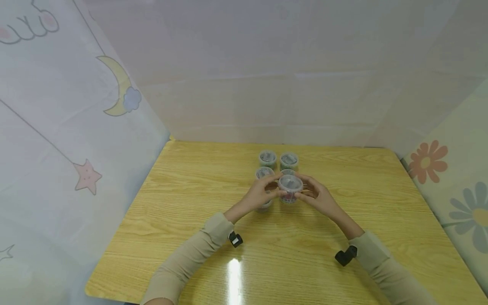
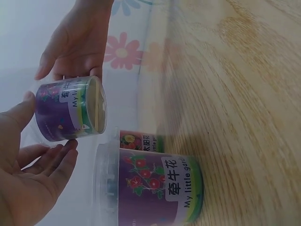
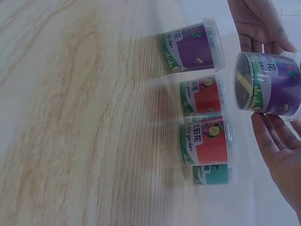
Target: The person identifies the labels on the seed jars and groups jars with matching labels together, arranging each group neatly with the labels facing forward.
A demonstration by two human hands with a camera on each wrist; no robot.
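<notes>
My left hand point(image 1: 260, 194) and right hand point(image 1: 319, 197) hold a purple-labelled plant cup point(image 2: 59, 110) between them, fingers and thumbs round its sides. This clear plastic cup has a see-through lid and is raised off the table; its clear bottom shows in both wrist views. Close to my left hand, a second purple-labelled cup point(image 2: 153, 188) stands upright on the wood. Behind that one are two red-labelled cups, one nearer the right wrist camera point(image 3: 207, 141) and one beyond it point(image 3: 202, 96). My left fingers partly cover the cups behind them in the head view.
Two cups stand side by side at the back, a left one point(image 1: 267, 158) and a right one point(image 1: 289, 160); a green label point(image 3: 211, 174) shows on one. The wooden table point(image 1: 190, 178) meets a pale hanging sheet point(image 1: 236, 101) at its far edge.
</notes>
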